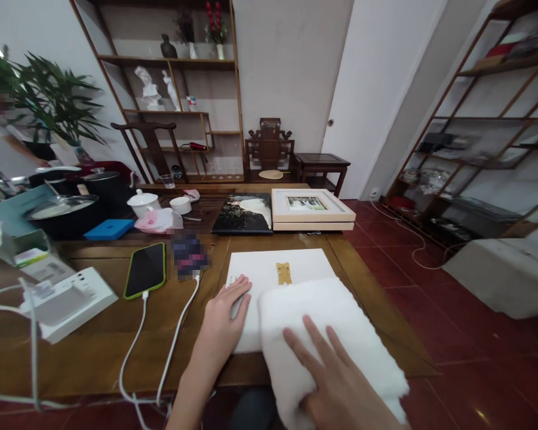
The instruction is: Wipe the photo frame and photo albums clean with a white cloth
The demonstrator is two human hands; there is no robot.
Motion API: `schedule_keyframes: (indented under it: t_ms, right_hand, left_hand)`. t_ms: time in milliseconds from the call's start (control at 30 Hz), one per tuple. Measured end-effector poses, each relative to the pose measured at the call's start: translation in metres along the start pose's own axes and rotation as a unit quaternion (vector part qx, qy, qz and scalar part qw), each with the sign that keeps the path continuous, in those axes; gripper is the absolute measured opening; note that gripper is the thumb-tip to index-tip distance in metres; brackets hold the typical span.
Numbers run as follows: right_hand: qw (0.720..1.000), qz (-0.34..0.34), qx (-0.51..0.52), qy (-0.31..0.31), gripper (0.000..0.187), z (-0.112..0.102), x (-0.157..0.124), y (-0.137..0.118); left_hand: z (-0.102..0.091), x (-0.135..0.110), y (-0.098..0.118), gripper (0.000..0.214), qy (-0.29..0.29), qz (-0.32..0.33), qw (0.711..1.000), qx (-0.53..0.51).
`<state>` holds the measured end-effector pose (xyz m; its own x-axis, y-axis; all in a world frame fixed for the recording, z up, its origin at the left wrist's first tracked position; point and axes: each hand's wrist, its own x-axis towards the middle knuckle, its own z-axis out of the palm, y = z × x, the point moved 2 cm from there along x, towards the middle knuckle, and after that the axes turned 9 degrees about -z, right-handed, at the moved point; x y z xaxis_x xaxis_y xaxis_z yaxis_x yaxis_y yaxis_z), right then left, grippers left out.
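One white cloth, two statuettes — one green-cased phone

Both arms look uncovered as far as I can see. The left hand is bare and slim, its slender fingers ending in rounded tips, and the wrist narrows before the forearm gently widens. The right hand is bare as well, long-fingered and smooth over the knuckles. Low between the arms I make out a dark, blue-grey rounded shape, too shadowed to tell whether it is clothing
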<state>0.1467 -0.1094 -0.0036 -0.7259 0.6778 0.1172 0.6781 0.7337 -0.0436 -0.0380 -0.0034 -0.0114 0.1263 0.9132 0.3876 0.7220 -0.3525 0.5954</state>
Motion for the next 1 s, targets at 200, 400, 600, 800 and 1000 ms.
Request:
schedule_keyframes:
  t_ms: [200,400,600,800,1000]
  right_hand:
    - [0.993,0.084,0.039,-0.079,0.035,-0.026,0.038,0.04]
    - [0.991,0.12,-0.022,-0.052,0.044,-0.036,0.09,0.082]
    - [0.987,0.115,-0.037,-0.107,0.033,-0.033,0.07,0.042]
    - [1.0,-0.003,-0.009,-0.021,0.032,-0.007,0.007,-0.002]
    - [0.993,0.021,0.067,-0.093,0.033,-0.022,0.007,0.016]
  left_hand:
    - [0.001,-0.001,0.0,0.028,0.002,-0.002,1.0,-0.007]
    - [0.0,-0.001,0.001,0.027,0.001,-0.005,1.0,-0.005]
    - [-0.001,0.0,0.001,0.027,0.001,-0.003,1.0,-0.008]
    - [-0.001,0.0,0.002,0.027,-0.004,-0.006,1.0,-0.006]
    - [0.0,0.0,0.001,0.027,-0.001,-0.007,1.0,-0.008]
